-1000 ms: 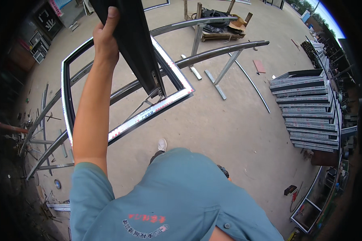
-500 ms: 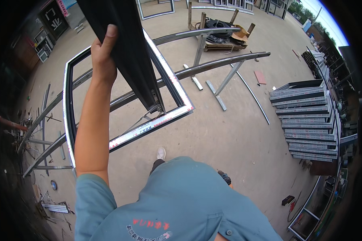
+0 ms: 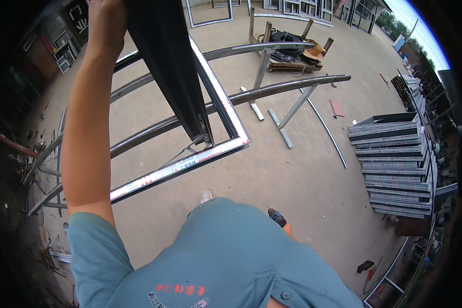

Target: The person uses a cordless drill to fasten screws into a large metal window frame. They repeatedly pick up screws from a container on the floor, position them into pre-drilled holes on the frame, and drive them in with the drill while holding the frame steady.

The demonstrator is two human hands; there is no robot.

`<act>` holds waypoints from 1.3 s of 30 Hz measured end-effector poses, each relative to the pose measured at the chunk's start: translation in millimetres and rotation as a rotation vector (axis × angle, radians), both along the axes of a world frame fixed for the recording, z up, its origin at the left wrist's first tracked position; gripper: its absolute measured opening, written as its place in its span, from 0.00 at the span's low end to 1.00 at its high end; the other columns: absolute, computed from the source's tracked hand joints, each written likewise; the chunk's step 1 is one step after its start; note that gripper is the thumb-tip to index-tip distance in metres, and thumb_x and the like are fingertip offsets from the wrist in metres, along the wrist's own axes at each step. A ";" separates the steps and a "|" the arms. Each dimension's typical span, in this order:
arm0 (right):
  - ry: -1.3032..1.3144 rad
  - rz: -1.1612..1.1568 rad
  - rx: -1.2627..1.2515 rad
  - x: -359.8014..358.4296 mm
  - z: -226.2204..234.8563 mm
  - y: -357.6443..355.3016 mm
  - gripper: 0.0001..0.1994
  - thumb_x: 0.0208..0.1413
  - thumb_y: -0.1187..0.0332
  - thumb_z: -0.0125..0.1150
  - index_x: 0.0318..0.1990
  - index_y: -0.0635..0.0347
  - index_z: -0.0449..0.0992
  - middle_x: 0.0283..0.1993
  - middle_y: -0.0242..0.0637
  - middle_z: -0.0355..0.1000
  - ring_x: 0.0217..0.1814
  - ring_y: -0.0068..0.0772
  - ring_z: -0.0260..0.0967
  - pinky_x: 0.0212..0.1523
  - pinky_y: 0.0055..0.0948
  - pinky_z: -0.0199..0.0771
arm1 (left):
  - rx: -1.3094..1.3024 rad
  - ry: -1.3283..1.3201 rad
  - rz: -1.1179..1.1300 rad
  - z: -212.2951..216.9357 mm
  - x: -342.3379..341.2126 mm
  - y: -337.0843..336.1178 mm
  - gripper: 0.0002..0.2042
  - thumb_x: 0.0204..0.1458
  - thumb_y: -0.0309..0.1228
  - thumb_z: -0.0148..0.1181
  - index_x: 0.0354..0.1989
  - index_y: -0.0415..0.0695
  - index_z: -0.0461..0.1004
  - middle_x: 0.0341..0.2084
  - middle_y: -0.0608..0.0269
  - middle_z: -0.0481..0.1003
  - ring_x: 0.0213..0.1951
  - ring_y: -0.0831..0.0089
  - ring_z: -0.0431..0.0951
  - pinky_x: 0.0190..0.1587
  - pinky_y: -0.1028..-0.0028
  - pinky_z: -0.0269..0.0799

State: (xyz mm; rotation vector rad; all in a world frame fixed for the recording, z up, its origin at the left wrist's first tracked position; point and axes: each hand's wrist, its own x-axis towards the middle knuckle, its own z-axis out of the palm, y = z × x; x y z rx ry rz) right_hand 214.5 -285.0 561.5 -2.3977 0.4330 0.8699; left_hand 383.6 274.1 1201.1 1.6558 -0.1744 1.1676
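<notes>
A black window sash (image 3: 167,56), seen almost edge-on, stands tilted up from a white-and-black window frame (image 3: 218,92). A thin metal stay arm (image 3: 192,146) joins its lower end to the frame. My left hand (image 3: 107,25) is raised at the upper left, gripping the sash's edge; its fingertips are partly out of sight. Low beside my body, my right hand (image 3: 288,231) is closed on a power drill (image 3: 277,217); my shirt hides most of that arm.
Curved metal rails (image 3: 292,82) on legs carry the frame. Behind them a wooden pallet (image 3: 295,66) bears black coils. Stacked frame pieces (image 3: 392,159) stand at right. A long thin bar (image 3: 326,131) and a red-and-black tool (image 3: 365,267) lie on the floor.
My left hand has moved up and left along the sash, toward the view's upper edge. The drill at my right side shows more. The whole view has shifted slightly.
</notes>
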 end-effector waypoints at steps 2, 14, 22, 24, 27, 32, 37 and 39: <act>-0.004 -0.007 0.016 3.0 -1.8 4.8 0.24 0.51 0.55 0.74 0.50 0.62 0.81 0.45 0.48 0.82 0.48 0.49 0.79 0.48 0.44 0.76 | 0.061 -0.070 0.041 -7.2 2.1 -3.4 0.37 0.61 0.66 0.54 0.48 0.36 0.80 0.37 0.64 0.79 0.40 0.77 0.77 0.47 0.79 0.70; -0.001 -0.018 0.028 -13.8 -6.1 8.4 0.23 0.51 0.56 0.75 0.50 0.62 0.82 0.43 0.47 0.82 0.47 0.47 0.79 0.47 0.44 0.76 | -0.122 0.418 0.237 -124.2 -56.9 36.8 0.29 0.64 0.61 0.51 0.33 0.44 0.78 0.25 0.72 0.67 0.25 0.80 0.60 0.31 0.76 0.53; 0.017 -0.001 0.006 -15.9 6.8 5.8 0.23 0.51 0.57 0.75 0.49 0.62 0.82 0.43 0.47 0.82 0.46 0.46 0.79 0.47 0.43 0.76 | -1.283 1.285 -0.400 -373.1 -181.1 -48.4 0.08 0.59 0.32 0.59 0.28 0.44 0.76 0.23 0.68 0.72 0.25 0.76 0.71 0.29 0.76 0.68; 0.020 0.010 -0.004 -12.0 10.1 4.7 0.23 0.51 0.57 0.75 0.49 0.62 0.82 0.42 0.47 0.82 0.45 0.46 0.79 0.47 0.43 0.76 | -1.470 1.487 -0.397 -410.8 -203.6 -58.3 0.04 0.56 0.23 0.55 0.37 0.39 0.75 0.29 0.63 0.75 0.30 0.73 0.76 0.33 0.76 0.74; 0.021 0.015 -0.012 -6.4 13.4 2.3 0.23 0.51 0.57 0.75 0.49 0.63 0.82 0.42 0.46 0.82 0.45 0.46 0.79 0.46 0.43 0.77 | -1.539 1.360 -0.344 -439.1 -221.5 -73.9 0.15 0.54 0.14 0.48 0.50 0.33 0.70 0.41 0.53 0.77 0.38 0.66 0.80 0.44 0.71 0.82; 0.018 0.043 -0.026 1.8 20.2 -4.2 0.22 0.50 0.58 0.75 0.49 0.63 0.82 0.42 0.46 0.82 0.44 0.45 0.79 0.46 0.43 0.77 | -1.480 1.300 -0.430 -448.5 -221.4 -81.3 0.22 0.57 0.09 0.42 0.61 0.32 0.62 0.56 0.40 0.74 0.48 0.60 0.81 0.52 0.67 0.83; 0.008 0.065 -0.038 14.4 32.7 -4.8 0.22 0.50 0.58 0.76 0.49 0.63 0.82 0.41 0.46 0.82 0.44 0.44 0.79 0.45 0.43 0.77 | -1.529 1.267 -0.471 -464.4 -224.7 -82.8 0.19 0.63 0.13 0.43 0.62 0.35 0.61 0.57 0.38 0.74 0.50 0.60 0.81 0.50 0.68 0.83; 0.003 0.068 -0.032 19.8 38.0 -1.7 0.22 0.50 0.58 0.76 0.49 0.63 0.82 0.41 0.46 0.82 0.43 0.44 0.79 0.45 0.43 0.77 | -1.528 1.293 -0.456 -475.2 -226.7 -83.8 0.18 0.64 0.14 0.44 0.63 0.36 0.62 0.55 0.38 0.75 0.48 0.61 0.81 0.49 0.68 0.82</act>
